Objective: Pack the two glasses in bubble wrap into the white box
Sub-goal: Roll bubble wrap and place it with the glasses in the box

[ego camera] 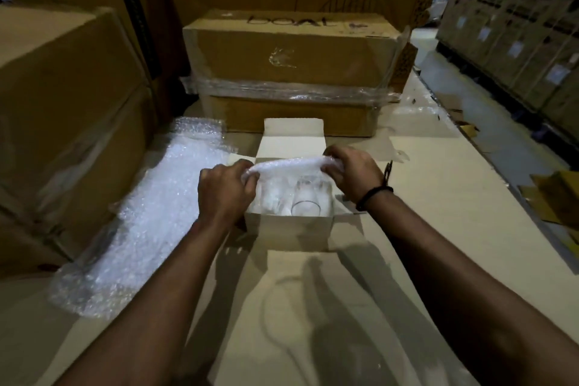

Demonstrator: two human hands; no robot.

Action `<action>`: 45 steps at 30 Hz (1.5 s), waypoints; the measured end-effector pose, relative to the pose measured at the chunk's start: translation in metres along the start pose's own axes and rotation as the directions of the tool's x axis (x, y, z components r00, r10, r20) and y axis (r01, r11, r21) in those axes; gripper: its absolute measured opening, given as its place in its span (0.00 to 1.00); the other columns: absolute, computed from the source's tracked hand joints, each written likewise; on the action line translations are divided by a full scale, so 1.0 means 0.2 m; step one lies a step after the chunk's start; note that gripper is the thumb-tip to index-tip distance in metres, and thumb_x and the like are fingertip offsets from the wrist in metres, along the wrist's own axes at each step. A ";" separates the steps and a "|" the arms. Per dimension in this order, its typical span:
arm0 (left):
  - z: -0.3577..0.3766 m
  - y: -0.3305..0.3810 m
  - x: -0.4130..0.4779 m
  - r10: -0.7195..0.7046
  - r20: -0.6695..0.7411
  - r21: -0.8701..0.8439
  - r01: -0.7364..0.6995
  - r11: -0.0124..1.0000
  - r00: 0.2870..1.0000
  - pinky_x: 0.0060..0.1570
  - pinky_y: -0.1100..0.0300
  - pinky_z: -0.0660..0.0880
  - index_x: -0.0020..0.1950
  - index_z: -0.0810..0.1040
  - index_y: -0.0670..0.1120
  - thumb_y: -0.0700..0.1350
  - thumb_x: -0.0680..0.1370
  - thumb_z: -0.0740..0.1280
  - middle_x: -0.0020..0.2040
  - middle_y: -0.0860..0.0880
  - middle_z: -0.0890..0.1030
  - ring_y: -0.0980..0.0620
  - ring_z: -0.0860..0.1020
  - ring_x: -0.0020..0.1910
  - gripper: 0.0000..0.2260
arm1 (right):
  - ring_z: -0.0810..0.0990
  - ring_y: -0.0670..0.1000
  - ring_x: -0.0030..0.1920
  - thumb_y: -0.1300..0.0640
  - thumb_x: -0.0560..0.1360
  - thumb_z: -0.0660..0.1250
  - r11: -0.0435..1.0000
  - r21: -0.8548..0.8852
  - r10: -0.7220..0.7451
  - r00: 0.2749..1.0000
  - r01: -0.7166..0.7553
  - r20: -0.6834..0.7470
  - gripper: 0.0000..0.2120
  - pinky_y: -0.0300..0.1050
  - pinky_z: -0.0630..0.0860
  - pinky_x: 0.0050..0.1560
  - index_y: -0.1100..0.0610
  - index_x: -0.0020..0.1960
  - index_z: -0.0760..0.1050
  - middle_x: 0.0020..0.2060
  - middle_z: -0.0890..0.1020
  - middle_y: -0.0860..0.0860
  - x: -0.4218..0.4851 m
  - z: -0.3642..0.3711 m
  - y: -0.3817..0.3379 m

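The white box (286, 230) stands open on the table in front of me, flaps spread. Inside it, on the right, a clear glass (308, 197) lies with its rim toward me. A second shape wrapped in bubble wrap (271, 197) fills the left side. A strip of bubble wrap (288, 166) stretches across the top of the box. My left hand (224, 194) pinches its left end and my right hand (352, 171) grips its right end.
A long loose sheet of bubble wrap (150, 222) lies on the table to the left. Big cardboard cartons (62, 103) stand at the left and behind the box (291, 56). Flattened cardboard pieces (551, 197) lie at the right edge.
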State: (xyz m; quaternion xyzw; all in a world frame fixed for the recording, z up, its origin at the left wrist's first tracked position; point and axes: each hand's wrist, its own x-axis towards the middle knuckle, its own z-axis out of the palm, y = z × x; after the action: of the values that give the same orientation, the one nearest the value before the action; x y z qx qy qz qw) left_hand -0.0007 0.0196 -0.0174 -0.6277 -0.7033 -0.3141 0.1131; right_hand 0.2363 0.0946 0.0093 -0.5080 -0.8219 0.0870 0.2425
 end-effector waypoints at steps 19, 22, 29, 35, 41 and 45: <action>0.32 -0.13 0.42 0.297 0.611 0.231 -0.525 0.819 0.734 0.64 0.46 0.56 0.63 0.78 0.57 0.54 0.75 0.65 0.64 0.52 0.75 0.47 0.68 0.64 0.17 | 0.74 0.55 0.56 0.48 0.75 0.65 0.839 -0.533 -0.002 0.979 0.113 0.204 0.12 0.51 0.64 0.56 0.50 0.57 0.76 0.52 0.80 0.51 0.33 0.33 0.07; 0.28 -0.13 0.41 0.299 0.574 0.171 -0.469 0.867 0.762 0.62 0.48 0.53 0.67 0.76 0.56 0.52 0.74 0.64 0.67 0.53 0.74 0.48 0.67 0.64 0.21 | 0.74 0.56 0.57 0.48 0.74 0.68 0.915 -0.399 0.024 0.980 0.057 0.195 0.16 0.51 0.66 0.58 0.50 0.61 0.75 0.54 0.79 0.52 0.34 0.29 0.09; 0.27 -0.12 0.39 0.291 0.620 0.129 -0.460 0.878 0.729 0.63 0.47 0.53 0.70 0.72 0.55 0.49 0.73 0.64 0.68 0.54 0.75 0.49 0.68 0.66 0.24 | 0.75 0.53 0.59 0.57 0.73 0.63 0.817 -0.515 -0.038 0.916 0.257 0.398 0.16 0.50 0.63 0.58 0.46 0.59 0.76 0.58 0.79 0.46 0.27 0.26 0.08; 0.28 -0.06 0.37 0.183 0.726 0.215 -0.471 0.856 0.663 0.67 0.41 0.50 0.69 0.73 0.55 0.50 0.74 0.61 0.65 0.50 0.78 0.46 0.63 0.69 0.22 | 0.75 0.50 0.61 0.59 0.73 0.60 0.793 -0.540 0.058 0.846 0.283 0.529 0.18 0.53 0.61 0.60 0.47 0.62 0.73 0.60 0.77 0.47 0.30 0.29 0.04; 0.22 -0.09 0.37 0.201 0.566 0.236 -0.391 0.890 0.800 0.67 0.43 0.52 0.69 0.72 0.57 0.53 0.74 0.64 0.69 0.56 0.74 0.48 0.64 0.69 0.23 | 0.73 0.52 0.65 0.63 0.75 0.59 0.808 -0.494 -0.072 0.885 0.322 0.460 0.25 0.51 0.63 0.61 0.45 0.69 0.68 0.67 0.74 0.47 0.33 0.25 -0.01; 0.26 -0.07 0.35 0.119 0.690 0.246 -0.386 0.889 0.714 0.70 0.39 0.46 0.68 0.74 0.58 0.54 0.74 0.62 0.69 0.53 0.75 0.45 0.61 0.73 0.21 | 0.70 0.51 0.68 0.64 0.78 0.56 0.804 -0.451 -0.079 0.821 0.387 0.565 0.26 0.51 0.66 0.66 0.42 0.71 0.66 0.71 0.69 0.45 0.37 0.32 -0.08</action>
State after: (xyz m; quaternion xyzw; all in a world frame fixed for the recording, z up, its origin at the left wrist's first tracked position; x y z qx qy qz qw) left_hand -0.0141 0.1063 -0.0232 -0.7556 -0.6492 0.0855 0.0182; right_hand 0.1653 0.1580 -0.0179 -0.4032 -0.9037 -0.0491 -0.1353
